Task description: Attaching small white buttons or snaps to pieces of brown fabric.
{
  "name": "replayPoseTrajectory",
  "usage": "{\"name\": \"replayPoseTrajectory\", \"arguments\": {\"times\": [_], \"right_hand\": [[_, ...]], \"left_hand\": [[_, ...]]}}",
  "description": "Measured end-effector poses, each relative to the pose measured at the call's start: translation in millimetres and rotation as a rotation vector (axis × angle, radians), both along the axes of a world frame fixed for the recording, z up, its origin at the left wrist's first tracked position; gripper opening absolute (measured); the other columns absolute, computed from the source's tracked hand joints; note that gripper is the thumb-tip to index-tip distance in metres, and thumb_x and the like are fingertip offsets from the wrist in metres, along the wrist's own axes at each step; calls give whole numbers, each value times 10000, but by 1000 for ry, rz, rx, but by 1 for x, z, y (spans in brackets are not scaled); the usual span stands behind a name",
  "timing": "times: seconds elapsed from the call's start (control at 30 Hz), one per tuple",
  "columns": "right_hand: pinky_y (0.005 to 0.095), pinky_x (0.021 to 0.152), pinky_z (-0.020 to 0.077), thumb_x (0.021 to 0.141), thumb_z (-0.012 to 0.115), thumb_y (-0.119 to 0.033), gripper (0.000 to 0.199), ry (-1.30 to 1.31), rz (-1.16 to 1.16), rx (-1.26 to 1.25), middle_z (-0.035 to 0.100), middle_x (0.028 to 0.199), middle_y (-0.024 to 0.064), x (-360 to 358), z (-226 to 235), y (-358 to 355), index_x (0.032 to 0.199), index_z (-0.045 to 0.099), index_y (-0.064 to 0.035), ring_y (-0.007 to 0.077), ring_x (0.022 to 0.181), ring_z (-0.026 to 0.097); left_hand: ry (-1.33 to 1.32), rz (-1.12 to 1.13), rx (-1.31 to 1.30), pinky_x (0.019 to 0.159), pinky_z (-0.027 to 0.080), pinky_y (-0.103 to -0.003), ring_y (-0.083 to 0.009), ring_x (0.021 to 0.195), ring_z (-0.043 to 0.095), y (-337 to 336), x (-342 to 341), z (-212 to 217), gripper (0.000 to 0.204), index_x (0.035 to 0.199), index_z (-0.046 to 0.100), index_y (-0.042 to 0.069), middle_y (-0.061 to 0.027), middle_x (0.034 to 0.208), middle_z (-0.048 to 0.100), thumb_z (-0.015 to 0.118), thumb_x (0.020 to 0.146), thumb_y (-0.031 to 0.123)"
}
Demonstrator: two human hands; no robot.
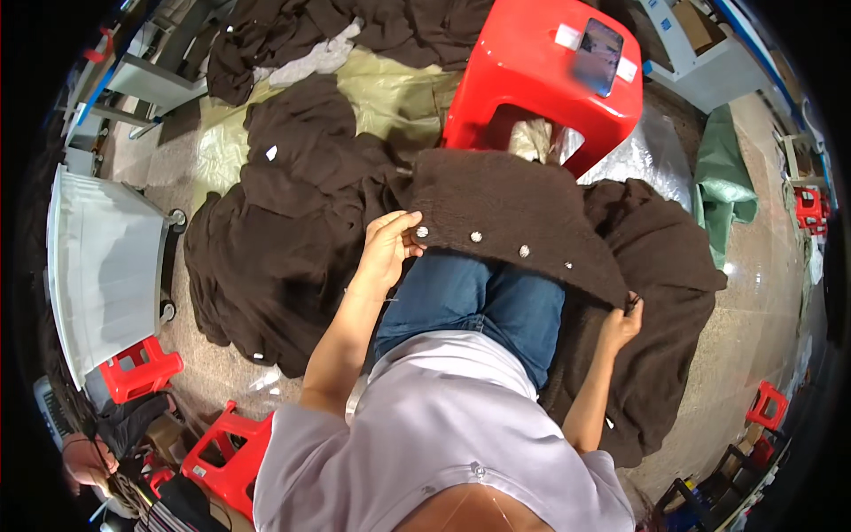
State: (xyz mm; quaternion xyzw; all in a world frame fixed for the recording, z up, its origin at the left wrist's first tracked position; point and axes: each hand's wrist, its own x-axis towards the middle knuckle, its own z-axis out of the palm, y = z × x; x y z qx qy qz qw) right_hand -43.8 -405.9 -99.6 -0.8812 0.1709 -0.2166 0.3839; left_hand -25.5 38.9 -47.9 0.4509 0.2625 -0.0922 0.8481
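Observation:
A dark brown knit garment [505,195] lies across my lap, its near edge stretched between my hands. Several pale, shiny buttons run along that edge, one of them a patterned button [476,237]. My left hand [390,246] pinches the edge at the left end, beside the leftmost button. At the lower right corner my right hand [624,323] is closed on the same garment, its fingertips partly hidden by the cloth. Brown garment piles lie on both sides of me, a left pile [275,239] and a right pile [665,293].
In front stands a red plastic stool [523,66] with a phone [598,57] on top. A white wheeled cart [106,257] is at the left. More dark garments [408,31] lie on yellowish sheeting [390,93] farther off. Another red stool [232,465] is at lower left.

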Motion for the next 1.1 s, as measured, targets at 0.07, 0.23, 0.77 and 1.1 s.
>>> {"name": "replayPoseTrajectory", "arguments": {"times": [0.07,0.23,0.77,1.1], "right_hand": [[316,869,489,807,580,13,284,75,10,-50,668,961,122,-2,12,-1,1086,635,13,222,924,647],[326,916,465,779,583,24,359,255,294,-155,617,1058,127,3,46,46,1135,622,-6,243,999,617],[228,655,421,886,597,4,77,162,541,200,538,803,38,-17,80,183,942,640,32,94,717,504],[225,633,420,898,604,-32,93,204,563,245,551,774,26,-16,72,187,952,652,26,74,695,504]], "left_hand": [[78,-61,56,553,494,-225,-133,598,618,6,-7,-4,149,835,644,63,-46,788,670,661,902,195],[39,-62,155,662,514,-248,-126,714,626,-1,-17,-21,334,961,649,18,-84,860,685,542,995,333],[-222,-10,128,708,487,-228,-86,837,590,-18,-23,-20,457,1295,544,89,-41,1112,641,703,870,42],[-325,-12,197,792,479,-204,-67,872,592,-25,-23,-22,414,1228,569,43,-31,1047,659,663,846,-86]]}}
